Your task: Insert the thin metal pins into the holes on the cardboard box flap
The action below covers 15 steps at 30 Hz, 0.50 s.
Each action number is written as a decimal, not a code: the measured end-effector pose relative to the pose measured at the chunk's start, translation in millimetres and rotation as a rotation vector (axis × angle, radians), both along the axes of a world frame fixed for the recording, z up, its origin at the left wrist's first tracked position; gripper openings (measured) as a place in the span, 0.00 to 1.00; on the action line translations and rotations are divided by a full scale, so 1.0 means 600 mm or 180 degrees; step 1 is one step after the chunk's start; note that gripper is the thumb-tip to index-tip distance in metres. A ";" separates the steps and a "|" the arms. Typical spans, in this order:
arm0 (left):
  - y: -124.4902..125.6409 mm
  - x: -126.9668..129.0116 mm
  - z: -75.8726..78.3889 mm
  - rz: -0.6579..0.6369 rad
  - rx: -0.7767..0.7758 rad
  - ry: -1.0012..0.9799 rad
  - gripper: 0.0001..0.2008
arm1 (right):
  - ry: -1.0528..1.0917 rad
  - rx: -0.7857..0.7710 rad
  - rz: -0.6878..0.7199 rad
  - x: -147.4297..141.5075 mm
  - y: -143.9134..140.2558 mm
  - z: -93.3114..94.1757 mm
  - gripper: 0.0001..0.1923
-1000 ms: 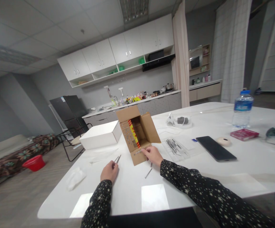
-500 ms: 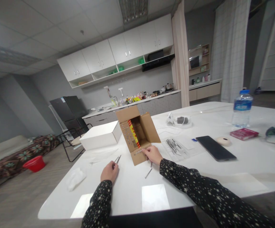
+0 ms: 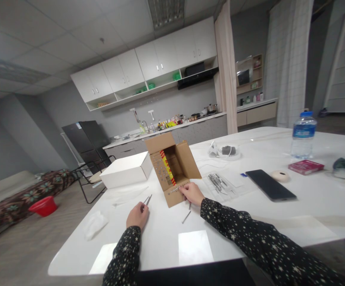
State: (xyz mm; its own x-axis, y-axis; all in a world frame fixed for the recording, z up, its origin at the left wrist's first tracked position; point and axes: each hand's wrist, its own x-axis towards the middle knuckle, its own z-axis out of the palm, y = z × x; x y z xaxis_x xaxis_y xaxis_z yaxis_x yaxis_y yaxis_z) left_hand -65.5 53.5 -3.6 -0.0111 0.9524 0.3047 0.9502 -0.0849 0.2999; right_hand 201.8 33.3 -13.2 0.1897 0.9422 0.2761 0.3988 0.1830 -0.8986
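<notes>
While the right hand (image 3: 192, 193) is working just below the centre of the head view, its fingertips are drawing close together at the lower flap of an open cardboard box (image 3: 184, 157). Whether they are pinching the flap's edge or some tiny piece, I cannot tell. The box is standing at the middle of the frame, its opening facing the camera and its flaps spread. A row of small shiny pieces (image 3: 174, 191) is running across that lower flap, and more dots are showing on the flap at its left.

At lower centre-left, the left hand (image 3: 137, 215) is resting on the white table (image 3: 156, 246), its fingers closing around a slim metal tool (image 3: 149, 199) whose two thin ends are pointing up the frame. A thin metal rod (image 3: 186, 217) is lying below the right hand, and a clear case (image 3: 218, 186) of metal bits is sitting right of centre, near the right sleeve (image 3: 234, 224). A white box (image 3: 126, 170) is standing left of the cardboard one.

Judging by the pose, the step in hand is fine fingertip work along that row; the next move seems to be calling for a light, steady touch, with the flap staying still
</notes>
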 end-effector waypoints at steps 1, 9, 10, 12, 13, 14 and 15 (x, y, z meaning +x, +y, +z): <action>0.000 0.000 0.000 -0.0010 -0.0004 0.0002 0.10 | -0.0019 0.0025 0.0012 0.001 0.000 0.000 0.20; 0.000 -0.001 0.001 0.0000 -0.0019 0.0031 0.10 | -0.0326 0.0161 0.0187 0.003 -0.013 0.006 0.22; 0.000 -0.001 0.001 0.0005 -0.0007 0.0043 0.10 | -0.0372 0.0178 0.0194 0.004 -0.016 0.008 0.21; -0.001 0.000 0.001 0.0011 0.0019 0.0066 0.10 | -0.0484 0.0242 0.0191 0.006 -0.021 0.010 0.18; -0.001 0.000 0.001 0.0011 0.0028 0.0072 0.10 | -0.0558 0.0289 0.0190 0.007 -0.024 0.011 0.16; -0.001 0.000 0.001 0.0010 0.0034 0.0074 0.10 | -0.0634 0.0334 0.0185 0.007 -0.026 0.011 0.13; -0.001 0.000 0.001 0.0008 0.0040 0.0074 0.10 | -0.0706 0.0366 0.0174 0.008 -0.028 0.012 0.11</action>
State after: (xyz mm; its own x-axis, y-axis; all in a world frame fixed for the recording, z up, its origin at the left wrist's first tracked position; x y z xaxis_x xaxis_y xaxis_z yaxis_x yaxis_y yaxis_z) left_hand -65.4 53.0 -3.0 -0.0061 0.9485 0.3167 0.9571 -0.0862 0.2766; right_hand 206.6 16.7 -6.0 0.0623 0.9095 0.4111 0.5704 0.3056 -0.7624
